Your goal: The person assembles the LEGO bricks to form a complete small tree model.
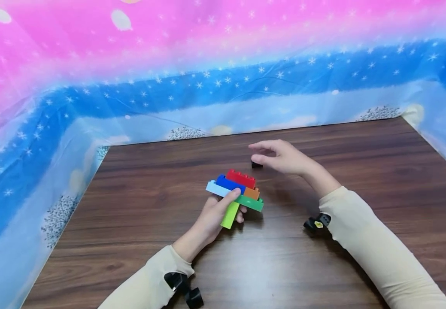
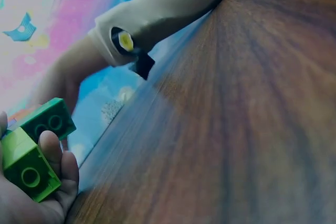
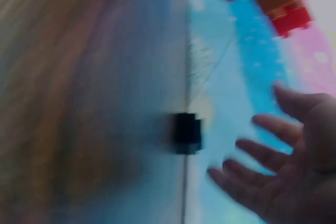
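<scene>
My left hand (image 1: 210, 218) grips a build of toy building bricks above the table, with the thumb across its front. It has a red brick (image 1: 240, 178) on top, then a blue brick (image 1: 228, 183) beside an orange brick (image 1: 251, 193). Under those come a light blue brick (image 1: 216, 189) and a green brick (image 1: 250, 202), and a lime green brick (image 1: 229, 215) forms the stem. Close to a small black brick (image 3: 188, 133) on the table, my right hand (image 1: 284, 159) hovers with fingers spread and nothing held. Its thumb partly covers that brick in the head view.
The dark wooden table (image 1: 149, 171) ends at a pink and blue snowflake cloth (image 1: 207, 86) hanging behind and at the sides. Black wrist cameras (image 1: 186, 287) are strapped at both cuffs.
</scene>
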Tool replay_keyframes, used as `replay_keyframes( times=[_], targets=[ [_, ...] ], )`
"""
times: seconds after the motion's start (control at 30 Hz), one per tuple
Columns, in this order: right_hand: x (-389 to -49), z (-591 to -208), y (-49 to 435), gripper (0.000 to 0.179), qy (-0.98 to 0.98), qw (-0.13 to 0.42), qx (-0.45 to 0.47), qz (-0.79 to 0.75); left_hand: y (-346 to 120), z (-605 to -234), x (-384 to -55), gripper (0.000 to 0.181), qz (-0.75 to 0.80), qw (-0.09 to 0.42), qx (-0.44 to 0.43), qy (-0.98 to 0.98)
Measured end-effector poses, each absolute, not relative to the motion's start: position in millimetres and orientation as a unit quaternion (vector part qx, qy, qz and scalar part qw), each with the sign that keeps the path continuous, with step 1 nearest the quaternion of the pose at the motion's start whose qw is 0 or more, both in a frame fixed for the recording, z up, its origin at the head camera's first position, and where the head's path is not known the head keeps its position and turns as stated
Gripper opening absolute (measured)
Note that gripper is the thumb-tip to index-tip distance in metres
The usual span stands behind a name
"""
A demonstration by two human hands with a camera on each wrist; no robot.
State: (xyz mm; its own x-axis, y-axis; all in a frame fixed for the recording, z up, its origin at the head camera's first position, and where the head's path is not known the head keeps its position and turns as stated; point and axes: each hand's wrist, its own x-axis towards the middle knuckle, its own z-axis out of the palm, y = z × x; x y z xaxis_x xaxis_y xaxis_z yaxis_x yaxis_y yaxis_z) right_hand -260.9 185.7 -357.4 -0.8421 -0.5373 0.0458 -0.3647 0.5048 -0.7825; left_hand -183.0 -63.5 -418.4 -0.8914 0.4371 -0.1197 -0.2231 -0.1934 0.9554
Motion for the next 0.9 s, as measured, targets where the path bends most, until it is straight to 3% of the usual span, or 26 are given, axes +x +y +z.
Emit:
replay_keyframes(
  times=[0.27,0.43,0.53,0.7,0.9],
  targets=[
    [-273.4,-386.3,191.4,0.062,0.919,0.113,-0.261,-0.273,-65.1,-418.5,-181.3,0.032,0.768,0.225,0.080,0.594],
    [-271.3,-391.1,184.2,0.035,0.914,0.057,-0.291,-0.278,-69.7,-417.1,-180.5,0.033,0.763,0.234,0.075,0.597],
    [-264.6,-389.5,183.4,0.019,0.909,0.052,-0.305,-0.279,-69.7,-415.1,-181.1,0.030,0.759,0.239,0.079,0.601],
    [-250.0,-383.0,187.2,0.019,0.892,0.090,-0.292,-0.333,-70.6,-416.6,-181.0,0.031,0.754,0.238,0.098,0.605],
    [-236.9,-368.8,197.3,0.034,0.799,0.166,-0.232,-0.529,-72.1,-418.5,-178.9,0.038,0.734,0.237,0.142,0.620]
  ],
)
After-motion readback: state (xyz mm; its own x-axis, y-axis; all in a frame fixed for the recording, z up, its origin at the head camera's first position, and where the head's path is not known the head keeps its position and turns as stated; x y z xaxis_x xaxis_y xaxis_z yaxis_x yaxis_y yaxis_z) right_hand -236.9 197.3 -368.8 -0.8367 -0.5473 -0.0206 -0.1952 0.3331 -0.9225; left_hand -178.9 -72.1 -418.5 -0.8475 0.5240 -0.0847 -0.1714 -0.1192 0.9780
